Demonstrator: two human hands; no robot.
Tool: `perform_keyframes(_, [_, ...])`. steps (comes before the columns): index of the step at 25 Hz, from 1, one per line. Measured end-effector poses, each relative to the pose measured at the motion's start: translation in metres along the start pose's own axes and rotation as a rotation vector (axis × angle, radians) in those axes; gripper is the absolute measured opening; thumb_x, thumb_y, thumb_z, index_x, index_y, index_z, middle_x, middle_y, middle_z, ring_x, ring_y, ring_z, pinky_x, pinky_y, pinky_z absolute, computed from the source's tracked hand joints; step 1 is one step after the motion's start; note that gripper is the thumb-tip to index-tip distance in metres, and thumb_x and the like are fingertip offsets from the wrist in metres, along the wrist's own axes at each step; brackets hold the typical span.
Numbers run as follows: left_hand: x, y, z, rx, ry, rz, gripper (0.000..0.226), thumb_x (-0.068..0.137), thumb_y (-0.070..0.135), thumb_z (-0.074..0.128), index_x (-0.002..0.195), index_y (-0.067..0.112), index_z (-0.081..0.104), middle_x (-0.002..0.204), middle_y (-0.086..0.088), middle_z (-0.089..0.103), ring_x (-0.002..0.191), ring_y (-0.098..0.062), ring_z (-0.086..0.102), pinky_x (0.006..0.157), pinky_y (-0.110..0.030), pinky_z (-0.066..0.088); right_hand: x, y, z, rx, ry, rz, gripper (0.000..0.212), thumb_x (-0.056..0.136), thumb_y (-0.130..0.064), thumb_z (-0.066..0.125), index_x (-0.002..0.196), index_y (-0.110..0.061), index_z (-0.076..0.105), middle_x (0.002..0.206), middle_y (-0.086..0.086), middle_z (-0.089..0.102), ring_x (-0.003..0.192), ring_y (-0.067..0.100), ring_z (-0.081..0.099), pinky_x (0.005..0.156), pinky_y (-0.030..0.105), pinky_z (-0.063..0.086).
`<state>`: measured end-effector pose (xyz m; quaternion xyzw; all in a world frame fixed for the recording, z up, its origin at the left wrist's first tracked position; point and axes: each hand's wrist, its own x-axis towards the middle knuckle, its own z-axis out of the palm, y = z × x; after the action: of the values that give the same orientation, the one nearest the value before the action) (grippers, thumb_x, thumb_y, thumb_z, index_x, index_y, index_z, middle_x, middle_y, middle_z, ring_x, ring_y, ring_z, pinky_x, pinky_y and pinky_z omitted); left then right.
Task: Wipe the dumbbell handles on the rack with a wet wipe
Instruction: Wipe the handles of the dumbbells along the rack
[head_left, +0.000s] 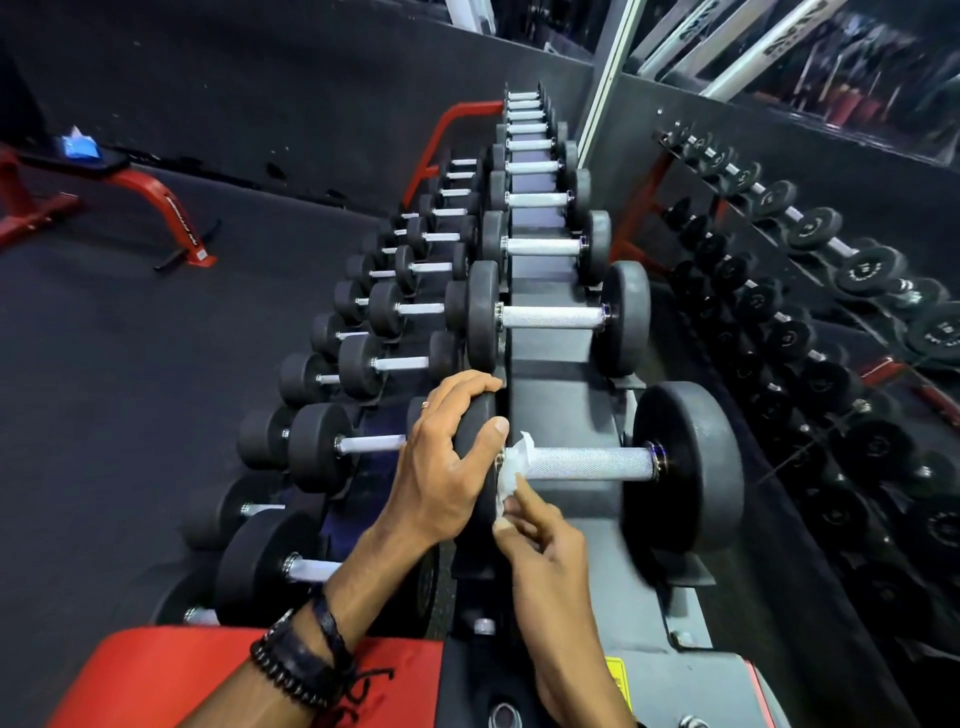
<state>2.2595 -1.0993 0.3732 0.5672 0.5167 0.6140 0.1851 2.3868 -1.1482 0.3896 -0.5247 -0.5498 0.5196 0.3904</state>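
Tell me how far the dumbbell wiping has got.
Done: no way to tell from this view; no handle looks visibly wet or marked. In hand: the left hand grips the near weight of the closest dumbbell on the top shelf, while the right hand pinches the wipe against the left end of its handle. Left: the rest of that handle and possibly the row beyond and lower shelves.

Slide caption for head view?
Left hand steadies black rubber dumbbell head; right hand wipes its knurled steel handle with white wet wipe.
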Motion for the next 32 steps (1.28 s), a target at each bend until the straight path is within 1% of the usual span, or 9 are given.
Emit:
perform_keyframes(5, [0.001, 0.000, 0.001, 0.010, 0.007, 0.004, 0.037, 0.089, 0.036, 0.052, 0.120, 0.017, 0.061, 0.126, 0.009, 0.058, 0.125, -0.018, 0.052, 0.105, -0.050, 0.039, 0.001, -0.004, -0.001, 0.793, 0.052, 0.250, 0.036, 0.083, 0.000, 0.054, 0.115, -0.012, 0.061, 0.103, 0.007, 0.068, 0.102, 0.018, 0.059, 0.097, 0.031, 0.037])
perform_keyframes(9, [0.001, 0.001, 0.001, 0.001, 0.018, 0.003, 0.035, 0.089, 0.037, 0.052, 0.118, 0.019, 0.061, 0.125, 0.009, 0.058, 0.124, -0.019, 0.052, 0.105, -0.050, 0.038, 0.020, -0.011, -0.002, 0.778, 0.015, 0.294, 0.018, 0.064, 0.001, 0.055, 0.072, -0.015, 0.055, 0.076, 0.000, 0.059, 0.075, 0.013, 0.052, 0.077, 0.026, 0.038])
perform_keyframes(12, [0.001, 0.003, 0.000, -0.009, 0.018, 0.011, 0.035, 0.089, 0.037, 0.052, 0.117, 0.019, 0.061, 0.124, 0.008, 0.059, 0.123, -0.017, 0.052, 0.105, -0.048, 0.039, 0.031, -0.009, -0.006, 0.668, -0.008, 0.229, 0.014, 0.071, 0.001, 0.053, 0.072, -0.013, 0.054, 0.065, -0.008, 0.065, 0.075, 0.018, 0.056, 0.081, 0.034, 0.043])
perform_keyframes(17, [0.000, 0.000, 0.001, -0.011, 0.021, 0.014, 0.036, 0.089, 0.036, 0.052, 0.118, 0.017, 0.062, 0.125, 0.008, 0.059, 0.123, -0.018, 0.052, 0.105, -0.049, 0.039, 0.016, -0.003, -0.015, 1.084, -0.063, 0.350, 0.022, 0.064, 0.001, 0.055, 0.082, -0.012, 0.058, 0.088, 0.004, 0.066, 0.102, 0.020, 0.058, 0.105, 0.032, 0.033])
perform_keyframes(20, [0.001, 0.002, 0.001, -0.015, 0.019, 0.020, 0.034, 0.089, 0.036, 0.053, 0.117, 0.019, 0.061, 0.124, 0.007, 0.059, 0.122, -0.017, 0.052, 0.105, -0.048, 0.039, 0.036, -0.006, -0.012, 1.077, -0.053, 0.327, 0.048, 0.044, -0.003, 0.073, 0.091, -0.007, 0.062, 0.089, 0.008, 0.067, 0.090, 0.022, 0.061, 0.101, 0.032, 0.038])
perform_keyframes(23, [0.000, 0.001, 0.000, -0.013, 0.019, 0.026, 0.034, 0.089, 0.037, 0.052, 0.117, 0.021, 0.060, 0.124, 0.008, 0.059, 0.122, -0.017, 0.052, 0.105, -0.049, 0.039, 0.040, -0.007, -0.007, 0.901, -0.013, 0.290, 0.017, 0.076, 0.005, 0.054, 0.088, -0.005, 0.061, 0.083, 0.008, 0.068, 0.087, 0.024, 0.060, 0.096, 0.033, 0.044])
perform_keyframes(27, [0.000, 0.002, 0.001, -0.004, 0.019, 0.014, 0.034, 0.089, 0.036, 0.052, 0.118, 0.020, 0.061, 0.125, 0.011, 0.059, 0.123, -0.018, 0.052, 0.104, -0.053, 0.038, 0.011, 0.007, -0.014, 0.902, 0.055, 0.267, 0.028, 0.081, 0.012, 0.050, 0.104, 0.003, 0.062, 0.112, 0.019, 0.068, 0.112, 0.028, 0.064, 0.104, 0.040, 0.044])
perform_keyframes(29, [0.000, 0.002, 0.000, -0.002, 0.016, 0.015, 0.033, 0.090, 0.036, 0.052, 0.118, 0.021, 0.061, 0.125, 0.011, 0.058, 0.123, -0.018, 0.053, 0.104, -0.053, 0.038, 0.005, 0.011, -0.013, 0.822, 0.103, 0.207, 0.031, 0.085, 0.012, 0.052, 0.115, 0.004, 0.060, 0.112, 0.021, 0.069, 0.110, 0.029, 0.065, 0.101, 0.040, 0.049])
perform_keyframes(32, [0.000, 0.000, 0.000, 0.000, 0.008, 0.013, 0.035, 0.090, 0.036, 0.052, 0.119, 0.018, 0.061, 0.126, 0.009, 0.058, 0.124, -0.018, 0.052, 0.105, -0.052, 0.038, 0.001, 0.015, -0.003, 0.544, 0.228, 0.040, 0.037, 0.085, 0.016, 0.056, 0.111, -0.009, 0.066, 0.106, 0.013, 0.073, 0.106, 0.022, 0.067, 0.094, 0.028, 0.053])
